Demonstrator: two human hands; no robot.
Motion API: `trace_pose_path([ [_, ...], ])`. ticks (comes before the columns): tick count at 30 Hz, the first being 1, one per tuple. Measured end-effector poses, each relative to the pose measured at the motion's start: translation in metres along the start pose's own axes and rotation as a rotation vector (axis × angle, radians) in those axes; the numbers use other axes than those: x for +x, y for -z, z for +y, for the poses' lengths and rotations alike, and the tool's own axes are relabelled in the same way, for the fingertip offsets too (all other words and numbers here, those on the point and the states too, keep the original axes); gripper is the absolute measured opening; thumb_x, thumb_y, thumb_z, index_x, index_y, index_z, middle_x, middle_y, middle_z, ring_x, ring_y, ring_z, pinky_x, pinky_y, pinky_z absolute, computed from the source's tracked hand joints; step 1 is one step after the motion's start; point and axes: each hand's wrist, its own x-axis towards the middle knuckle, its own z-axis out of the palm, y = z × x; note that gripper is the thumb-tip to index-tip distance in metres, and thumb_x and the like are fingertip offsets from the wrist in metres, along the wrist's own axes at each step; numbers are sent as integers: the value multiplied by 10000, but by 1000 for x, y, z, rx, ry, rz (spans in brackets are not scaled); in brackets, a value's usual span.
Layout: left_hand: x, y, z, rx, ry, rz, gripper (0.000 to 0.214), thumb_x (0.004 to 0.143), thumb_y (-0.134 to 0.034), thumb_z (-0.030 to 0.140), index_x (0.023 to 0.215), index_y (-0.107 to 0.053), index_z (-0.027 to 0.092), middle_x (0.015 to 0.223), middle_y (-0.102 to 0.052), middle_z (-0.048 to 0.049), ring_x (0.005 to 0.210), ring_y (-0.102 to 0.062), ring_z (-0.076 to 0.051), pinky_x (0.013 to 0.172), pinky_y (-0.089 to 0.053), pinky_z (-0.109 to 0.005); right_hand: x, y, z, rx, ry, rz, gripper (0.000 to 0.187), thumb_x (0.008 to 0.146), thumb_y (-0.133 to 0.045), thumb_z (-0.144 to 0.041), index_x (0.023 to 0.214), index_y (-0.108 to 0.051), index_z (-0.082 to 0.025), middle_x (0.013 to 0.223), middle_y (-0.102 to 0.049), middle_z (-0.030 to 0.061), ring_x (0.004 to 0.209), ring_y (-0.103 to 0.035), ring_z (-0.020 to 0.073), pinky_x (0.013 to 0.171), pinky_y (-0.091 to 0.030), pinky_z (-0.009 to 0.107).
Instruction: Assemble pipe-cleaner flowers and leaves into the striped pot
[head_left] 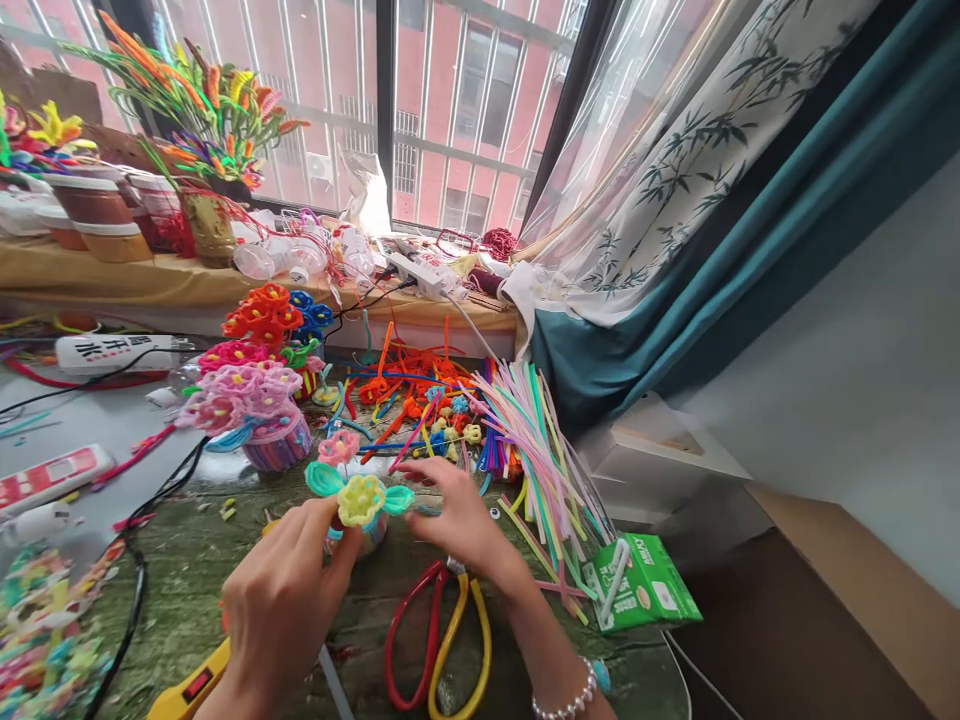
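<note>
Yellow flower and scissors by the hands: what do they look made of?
The yellow flower looks like chenille pipe cleaner, with matte, fuzzy strands bent into loops. The scissors handles look like moulded plastic, smooth and glossy in red and yellow, though the look alone can't rule out a coated metal core.

A pipe-cleaner flower [360, 500] sits between my left hand [289, 600] and right hand [465, 515] — scissors [442, 640] lie below them at six o'clock, a bundle of loose pipe cleaners [540, 470] at two, a small carton [645, 585] at four. At eleven, a potted pipe-cleaner bouquet [259, 400] stands on the work table [187, 570], and farther off at twelve — behind everything — a power strip [424, 275] lies on a ledge [465, 318].
</note>
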Motion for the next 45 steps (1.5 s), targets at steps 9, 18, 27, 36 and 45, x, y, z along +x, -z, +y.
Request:
trace_pose_path([
  [9, 1, -6, -8, 22, -108, 42, 98, 979, -558, 234, 968, -619, 158, 766, -703, -13, 648, -650, -159, 614, -398, -264, 49, 25, 15, -464, -302, 169, 56, 851, -738, -188, 906, -746, -186, 916, -765, 82, 873, -727, 229, 746, -501, 286],
  [18, 5, 4, -12, 12, -119, 80, 230, 1021, -462, 263, 843, -586, 185, 722, -702, -22, 638, -656, -170, 603, -402, -271, 58, 22, 12, -320, -223, 277, 180, 785, -747, -54, 689, -715, -203, 859, -775, 68, 952, -723, 246, 851, -493, 312],
  [27, 17, -2, -8, -89, -49, 94, 319, 1037, -411, 323, 850, -645, 213, 708, -717, 22, 618, -679, -132, 582, -434, -241, 18, 59, -4, 432, -107, 707, 347, 891, -628, -508, 879, -719, -173, 812, -784, 69, 756, -762, 223, 690, -612, 330],
  [36, 8, 35, 5, -529, 379, -1, 229, 929, -609, 453, 913, -711, 248, 662, -676, 55, 506, -570, -89, 559, -470, -207, -31, 19, -50, 1615, -312, 428, 178, 703, -917, -219, 814, -779, -200, 776, -788, -12, 750, -756, 91, 656, -609, 117],
  [45, 14, 62, 15, -975, 700, -134, 245, 793, -752, 508, 848, -780, 271, 830, -760, -4, 692, -728, -175, 630, -609, -245, -50, -56, -102, 1829, -257, 103, 252, 641, -964, -344, 753, -786, -206, 666, -769, -4, 581, -721, 81, 520, -554, 100],
])
